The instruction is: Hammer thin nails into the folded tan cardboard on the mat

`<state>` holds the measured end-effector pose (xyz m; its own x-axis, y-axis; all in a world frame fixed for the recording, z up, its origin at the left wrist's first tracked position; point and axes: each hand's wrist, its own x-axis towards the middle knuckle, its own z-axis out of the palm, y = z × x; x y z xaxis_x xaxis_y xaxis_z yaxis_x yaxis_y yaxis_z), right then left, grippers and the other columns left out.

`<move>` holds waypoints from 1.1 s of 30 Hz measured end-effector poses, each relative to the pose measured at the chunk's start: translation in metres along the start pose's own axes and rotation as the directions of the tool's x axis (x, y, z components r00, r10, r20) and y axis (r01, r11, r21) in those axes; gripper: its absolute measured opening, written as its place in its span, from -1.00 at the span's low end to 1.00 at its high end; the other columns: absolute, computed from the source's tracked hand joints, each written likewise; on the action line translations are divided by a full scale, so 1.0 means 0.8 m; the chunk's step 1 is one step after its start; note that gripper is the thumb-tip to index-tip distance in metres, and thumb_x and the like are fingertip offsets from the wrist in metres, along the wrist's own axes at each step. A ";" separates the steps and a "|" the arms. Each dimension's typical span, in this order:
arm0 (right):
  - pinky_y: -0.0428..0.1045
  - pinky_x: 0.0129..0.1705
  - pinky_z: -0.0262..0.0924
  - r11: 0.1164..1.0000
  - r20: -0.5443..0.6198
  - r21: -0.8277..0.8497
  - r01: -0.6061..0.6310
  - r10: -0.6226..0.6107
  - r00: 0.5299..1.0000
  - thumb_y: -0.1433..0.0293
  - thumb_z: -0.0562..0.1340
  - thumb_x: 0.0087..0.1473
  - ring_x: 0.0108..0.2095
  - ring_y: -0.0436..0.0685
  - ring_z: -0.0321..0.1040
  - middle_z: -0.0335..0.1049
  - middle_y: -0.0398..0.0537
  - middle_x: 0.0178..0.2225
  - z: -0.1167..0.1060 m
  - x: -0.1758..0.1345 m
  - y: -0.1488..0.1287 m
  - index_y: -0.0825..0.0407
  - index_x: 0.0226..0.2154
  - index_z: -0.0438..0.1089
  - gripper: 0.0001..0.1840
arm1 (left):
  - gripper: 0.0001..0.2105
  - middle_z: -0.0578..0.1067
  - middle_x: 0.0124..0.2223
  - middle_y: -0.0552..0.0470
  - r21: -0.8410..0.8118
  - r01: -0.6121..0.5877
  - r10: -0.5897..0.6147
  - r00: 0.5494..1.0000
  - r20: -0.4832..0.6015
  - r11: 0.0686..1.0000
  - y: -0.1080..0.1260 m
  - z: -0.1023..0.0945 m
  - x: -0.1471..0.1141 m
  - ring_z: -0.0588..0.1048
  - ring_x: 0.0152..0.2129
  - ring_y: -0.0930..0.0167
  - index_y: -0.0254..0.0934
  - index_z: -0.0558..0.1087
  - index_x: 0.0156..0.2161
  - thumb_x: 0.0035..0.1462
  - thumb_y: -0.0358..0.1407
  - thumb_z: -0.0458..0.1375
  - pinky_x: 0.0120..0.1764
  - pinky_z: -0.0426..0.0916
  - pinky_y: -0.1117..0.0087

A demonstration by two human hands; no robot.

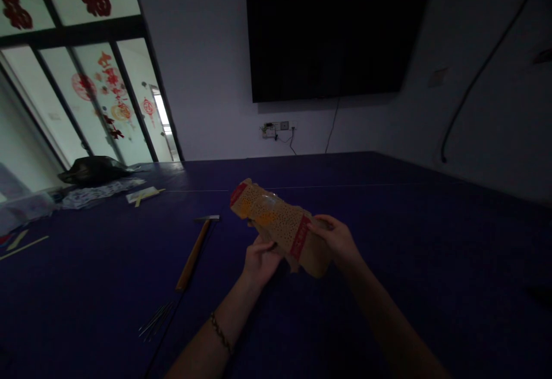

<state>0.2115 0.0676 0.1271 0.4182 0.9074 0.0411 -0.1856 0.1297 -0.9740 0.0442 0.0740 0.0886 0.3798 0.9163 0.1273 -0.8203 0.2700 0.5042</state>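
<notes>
Both hands are holding a tan dotted packet (276,224) up over the dark blue desk (409,241) — the left hand (261,261) is grasping it from below, the right hand (338,241) is gripping its near end. A hammer (195,252) is lying just left, thin rods (156,320) nearer.

Dim room; wall TV (334,34); bright windows (86,80); dark table (431,241).
</notes>
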 end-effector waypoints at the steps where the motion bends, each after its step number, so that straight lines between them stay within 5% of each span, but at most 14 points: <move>1: -0.02 -0.44 0.19 0.999 -0.002 0.034 -0.024 0.024 1.000 0.37 0.39 -0.58 -0.56 0.02 0.29 0.38 -0.22 -0.60 -0.001 0.001 0.000 0.03 -0.56 0.38 -0.66 | -0.58 0.53 -0.20 -0.07 0.031 -0.011 0.011 1.000 -0.001 0.999 -0.001 -0.002 0.002 0.48 -0.20 0.28 -0.35 0.42 -0.17 -0.23 -0.61 0.08 0.03 0.20 0.16; 9: -0.03 -0.41 0.24 0.986 0.154 0.119 -0.116 0.097 0.983 0.29 0.38 -0.58 -0.54 0.01 0.33 0.41 -0.17 -0.55 0.007 -0.007 0.001 0.05 -0.54 0.36 -0.62 | -0.83 0.54 -0.25 -0.07 0.191 -0.063 0.096 0.982 -0.165 0.979 -0.022 -0.005 0.012 0.49 -0.23 0.32 -0.37 0.45 -0.30 -0.10 -0.49 0.17 -0.01 0.27 0.28; 14: -0.03 -0.41 0.19 1.000 0.136 0.011 -0.022 0.020 0.991 0.34 0.37 -0.53 -0.51 0.02 0.30 0.38 -0.20 -0.56 0.020 -0.013 0.014 0.03 -0.53 0.35 -0.66 | -0.80 0.53 -0.20 -0.04 0.184 -0.020 0.058 0.977 -0.204 0.983 -0.032 0.005 0.006 0.50 -0.26 0.36 -0.32 0.45 -0.22 -0.03 -0.39 0.17 -0.06 0.32 0.31; 19: 0.01 -0.38 0.14 0.974 0.093 -0.189 0.128 -0.112 0.989 0.33 0.35 -0.51 -0.48 0.08 0.28 0.36 -0.19 -0.56 0.011 -0.004 0.012 0.03 -0.53 0.36 -0.68 | -0.81 0.55 -0.25 -0.03 0.104 -0.042 0.058 0.987 -0.152 0.994 -0.033 0.006 0.005 0.50 -0.30 0.39 -0.35 0.45 -0.26 -0.06 -0.48 0.13 -0.08 0.33 0.32; 26: 0.05 -0.30 0.17 0.893 0.109 -0.372 0.252 -0.228 0.968 0.24 0.29 -0.41 -0.41 0.15 0.32 0.39 -0.11 -0.49 0.002 0.004 0.012 0.03 -0.51 0.36 -0.71 | -0.41 0.53 -0.19 -0.04 0.064 -0.055 0.057 0.998 -0.039 0.996 -0.032 0.008 -0.006 0.44 -0.12 0.28 -0.32 0.42 -0.15 -0.41 -0.72 0.00 0.07 0.18 0.22; 30: 0.05 -0.30 0.17 0.891 0.129 -0.366 0.270 -0.238 0.963 0.25 0.29 -0.42 -0.42 0.14 0.32 0.39 -0.13 -0.51 -0.001 0.002 0.002 0.02 -0.53 0.35 -0.72 | -0.46 0.49 -0.08 -0.10 0.032 0.026 -0.027 0.999 0.045 0.999 -0.034 0.012 -0.013 0.36 -0.02 0.20 -0.35 0.39 -0.10 -0.31 -0.65 0.05 0.09 0.14 0.15; 33: 0.04 -0.28 0.17 0.863 0.172 -0.392 0.318 -0.271 0.947 0.28 0.29 -0.43 -0.43 0.13 0.32 0.39 -0.13 -0.52 -0.003 0.000 -0.007 0.02 -0.54 0.35 -0.75 | -0.67 0.52 -0.15 -0.12 0.059 0.035 -0.033 0.999 -0.027 0.998 -0.038 0.013 -0.012 0.40 -0.05 0.23 -0.37 0.41 -0.13 -0.09 -0.53 0.14 0.06 0.20 0.19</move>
<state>0.2147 0.0663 0.1320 0.2935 0.8931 0.3410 0.3217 0.2436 -0.9150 0.0701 0.0538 0.0807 0.3949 0.9146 0.0871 -0.7799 0.2836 0.5580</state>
